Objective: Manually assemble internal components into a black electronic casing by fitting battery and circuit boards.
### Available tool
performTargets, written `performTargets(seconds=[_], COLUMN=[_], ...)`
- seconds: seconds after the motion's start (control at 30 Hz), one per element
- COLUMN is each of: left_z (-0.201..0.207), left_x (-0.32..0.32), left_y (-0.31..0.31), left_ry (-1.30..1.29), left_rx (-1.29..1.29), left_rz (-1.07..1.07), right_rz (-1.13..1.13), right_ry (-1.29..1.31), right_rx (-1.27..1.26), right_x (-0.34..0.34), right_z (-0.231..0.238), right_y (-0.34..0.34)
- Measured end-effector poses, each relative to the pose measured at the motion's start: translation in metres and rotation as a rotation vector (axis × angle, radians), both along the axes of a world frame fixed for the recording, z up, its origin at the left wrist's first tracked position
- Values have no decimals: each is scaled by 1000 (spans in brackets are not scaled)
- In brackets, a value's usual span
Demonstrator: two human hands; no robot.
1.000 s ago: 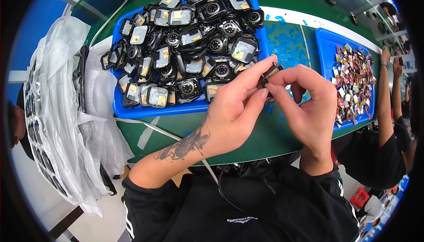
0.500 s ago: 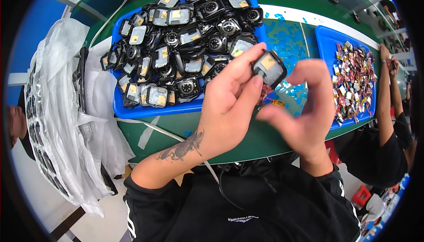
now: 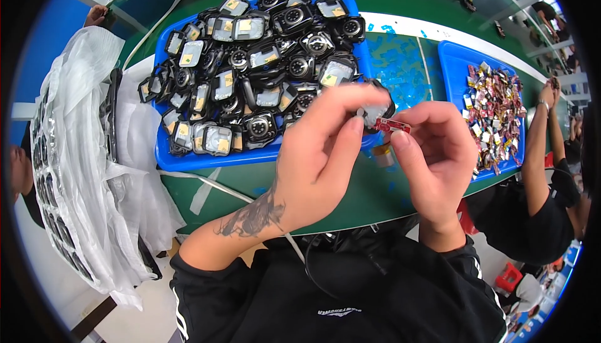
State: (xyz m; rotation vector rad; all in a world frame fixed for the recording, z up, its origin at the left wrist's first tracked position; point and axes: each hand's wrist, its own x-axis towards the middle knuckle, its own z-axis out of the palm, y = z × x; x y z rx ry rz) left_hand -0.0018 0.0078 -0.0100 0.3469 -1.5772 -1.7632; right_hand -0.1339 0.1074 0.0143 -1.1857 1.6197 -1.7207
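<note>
My left hand [image 3: 325,155] grips a small black watch case [image 3: 375,110] above the green table [image 3: 350,199], its fingers curled around the case. My right hand [image 3: 438,155] pinches a small red part [image 3: 393,126] right against the case, thumb and forefinger closed on it. Both hands meet just in front of a blue tray [image 3: 213,161] heaped with several black watch cases, many with a yellowish square inside. Much of the held case is hidden by my fingers.
A second blue tray [image 3: 452,61] at the right holds several small red and gold parts. A heap of clear plastic bags [image 3: 87,174] hangs off the table's left end. Another person's arms [image 3: 538,155] reach in at the right edge. Blue scraps [image 3: 400,61] lie between the trays.
The case was held upright with its back showing half a second ago. Now my hands are lower and closer, and my right fingers pinch a red part against it.
</note>
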Motion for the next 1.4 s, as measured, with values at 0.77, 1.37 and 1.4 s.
performTargets(seconds=[0.77, 1.37, 1.4], left_z=[10, 7, 6], left_x=[1, 0, 1], left_y=[4, 3, 4], left_ry=[-328, -278, -313], left_rx=[-637, 169, 159], left_rz=[2, -183, -134], right_rz=[408, 135, 128], right_ry=[-258, 60, 32], right_rx=[303, 146, 158], right_x=[-53, -30, -30], right_z=[12, -1, 0], right_y=[15, 16, 15])
